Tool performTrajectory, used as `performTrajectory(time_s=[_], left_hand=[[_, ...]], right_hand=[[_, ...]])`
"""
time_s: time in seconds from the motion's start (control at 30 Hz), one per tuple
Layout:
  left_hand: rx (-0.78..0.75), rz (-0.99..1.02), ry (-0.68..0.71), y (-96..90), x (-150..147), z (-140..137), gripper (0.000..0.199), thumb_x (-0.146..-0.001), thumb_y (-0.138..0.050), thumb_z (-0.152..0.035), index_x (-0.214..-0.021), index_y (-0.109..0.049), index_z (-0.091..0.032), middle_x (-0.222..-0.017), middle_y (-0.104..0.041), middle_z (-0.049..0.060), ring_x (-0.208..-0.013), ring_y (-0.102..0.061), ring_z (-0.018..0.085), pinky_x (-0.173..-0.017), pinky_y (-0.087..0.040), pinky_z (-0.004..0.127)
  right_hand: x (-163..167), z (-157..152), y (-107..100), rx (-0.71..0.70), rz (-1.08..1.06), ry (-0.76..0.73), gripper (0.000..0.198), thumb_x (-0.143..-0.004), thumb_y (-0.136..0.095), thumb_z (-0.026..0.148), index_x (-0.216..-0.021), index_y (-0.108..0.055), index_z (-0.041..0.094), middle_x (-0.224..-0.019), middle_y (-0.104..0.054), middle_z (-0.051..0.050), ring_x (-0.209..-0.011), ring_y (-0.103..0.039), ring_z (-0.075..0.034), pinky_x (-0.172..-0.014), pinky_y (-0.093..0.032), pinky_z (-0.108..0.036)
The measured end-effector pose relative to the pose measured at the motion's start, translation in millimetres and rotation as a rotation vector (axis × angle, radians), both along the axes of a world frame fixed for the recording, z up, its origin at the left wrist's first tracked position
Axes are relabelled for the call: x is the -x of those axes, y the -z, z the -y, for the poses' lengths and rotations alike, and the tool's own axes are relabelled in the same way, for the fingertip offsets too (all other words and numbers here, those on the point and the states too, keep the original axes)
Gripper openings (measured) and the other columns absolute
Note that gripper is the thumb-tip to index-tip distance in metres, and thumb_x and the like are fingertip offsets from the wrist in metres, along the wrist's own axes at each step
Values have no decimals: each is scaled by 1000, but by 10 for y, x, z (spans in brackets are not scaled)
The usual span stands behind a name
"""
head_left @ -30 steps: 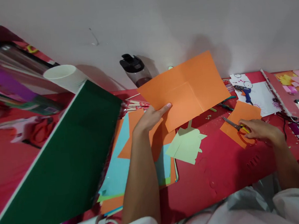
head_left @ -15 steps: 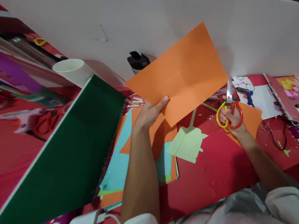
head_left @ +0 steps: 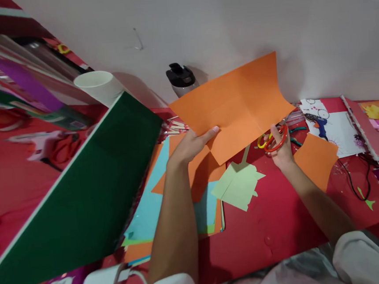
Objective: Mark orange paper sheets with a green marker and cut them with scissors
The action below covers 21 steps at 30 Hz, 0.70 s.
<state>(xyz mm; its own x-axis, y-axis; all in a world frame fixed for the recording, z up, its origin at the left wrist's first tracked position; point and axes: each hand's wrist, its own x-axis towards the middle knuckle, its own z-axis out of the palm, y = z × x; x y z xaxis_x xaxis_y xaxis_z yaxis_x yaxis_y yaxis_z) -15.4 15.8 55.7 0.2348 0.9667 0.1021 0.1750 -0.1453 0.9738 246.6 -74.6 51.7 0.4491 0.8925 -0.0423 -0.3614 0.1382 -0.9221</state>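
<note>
The left hand (head_left: 189, 144) pinches the near edge of a big orange sheet (head_left: 236, 105), holding it up off the red counter (head_left: 276, 223) with its far side curling toward the white wall (head_left: 219, 24). The right hand (head_left: 281, 149) is closed on a pair of scissors (head_left: 272, 140), fingers through the red and yellow loops; the blades are tucked behind the sheet, out of sight. Just below the sheet lies a pale green cutout (head_left: 238, 184), beside a stack of blue and orange paper (head_left: 155, 207). A smaller orange piece (head_left: 317, 157) sits to the right. A dark green board (head_left: 81, 195) leans on the left, and a bottle (head_left: 180, 78) stands against the wall.
</note>
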Motion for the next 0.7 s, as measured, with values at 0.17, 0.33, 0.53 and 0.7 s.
performTrajectory(time_s=[0.17, 0.33, 0.53, 0.7], left_hand=[[18, 9, 34, 35, 14, 5, 56, -83, -81, -64, -125, -74, -28, -125, -76, 14, -121, -73, 37, -93, -66, 48], [66, 124, 209, 13, 2, 63, 87, -67, -86, -78, -137, -68, -28, -129, -74, 17, -127, -70, 41, -95, -66, 52], [69, 238, 640, 4, -424, 158, 110, -68, -97, -57, -162, -44, -39, -161, -55, 16, -147, -54, 43, -118, -49, 62], [-6, 447, 573, 130, -998, 325, 118, -73, -93, -62, -169, -29, -42, -173, -38, 14, -158, -38, 43, -129, -31, 62]], right_hand=[[0, -126, 62, 45, 7, -35, 49, -68, -91, 38, -95, -51, 29, -75, -62, 9, -57, -63, -12, -40, -40, -21], [-50, -185, 57, -30, 9, 74, 45, -74, -85, 35, -103, -51, 30, -86, -65, 8, -62, -68, -10, -48, -50, -21], [-70, -231, 0, -137, -23, 224, 50, -81, -81, 35, -119, -50, 31, -83, -66, 9, -66, -71, -12, -62, -60, -25], [-39, -193, 48, -227, 135, 253, 53, -90, -77, 36, -133, -46, 30, -75, -66, 9, -61, -70, -14, -61, -61, -28]])
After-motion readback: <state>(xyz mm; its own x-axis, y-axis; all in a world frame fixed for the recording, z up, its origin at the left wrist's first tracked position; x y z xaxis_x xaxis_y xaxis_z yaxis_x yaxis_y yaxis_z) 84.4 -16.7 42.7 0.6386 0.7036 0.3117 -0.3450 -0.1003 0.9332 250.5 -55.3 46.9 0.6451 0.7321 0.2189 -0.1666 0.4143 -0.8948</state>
